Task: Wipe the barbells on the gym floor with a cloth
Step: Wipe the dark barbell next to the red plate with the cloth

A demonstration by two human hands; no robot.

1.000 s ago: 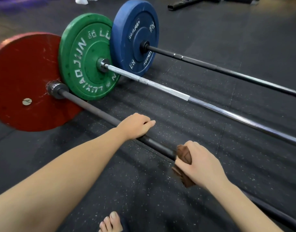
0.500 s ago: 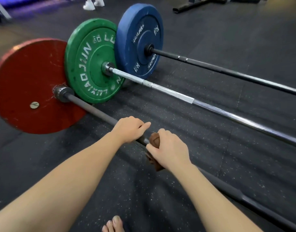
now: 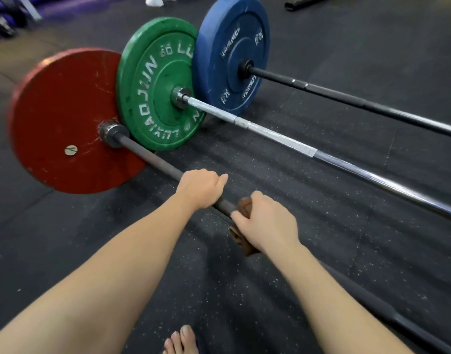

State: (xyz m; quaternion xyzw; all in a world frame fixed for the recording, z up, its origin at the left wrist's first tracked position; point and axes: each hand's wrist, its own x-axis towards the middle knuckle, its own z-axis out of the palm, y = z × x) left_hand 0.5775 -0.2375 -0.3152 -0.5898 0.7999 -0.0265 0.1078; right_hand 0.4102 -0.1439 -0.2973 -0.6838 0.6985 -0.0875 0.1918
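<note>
Three barbells lie side by side on the black gym floor. The nearest has a dark bar (image 3: 152, 157) and a red plate (image 3: 61, 118). My left hand (image 3: 200, 187) grips this bar. Just to its right my right hand (image 3: 266, 222) holds a brown cloth (image 3: 244, 209) wrapped round the same bar, with cloth hanging below the hand. The middle barbell has a silver bar (image 3: 283, 141) and a green plate (image 3: 155, 83). The far one has a black bar (image 3: 347, 98) and a blue plate (image 3: 232, 47).
The speckled rubber floor (image 3: 321, 238) spreads all around. My bare foot (image 3: 181, 341) shows at the bottom edge. Someone's white shoes (image 3: 158, 0) stand at the top, and dark equipment (image 3: 308, 2) lies at the top right.
My right hand slid the cloth along the near bar toward my left hand and the red plate over the last second; since half a second ago it has barely moved. The left hand kept its grip.
</note>
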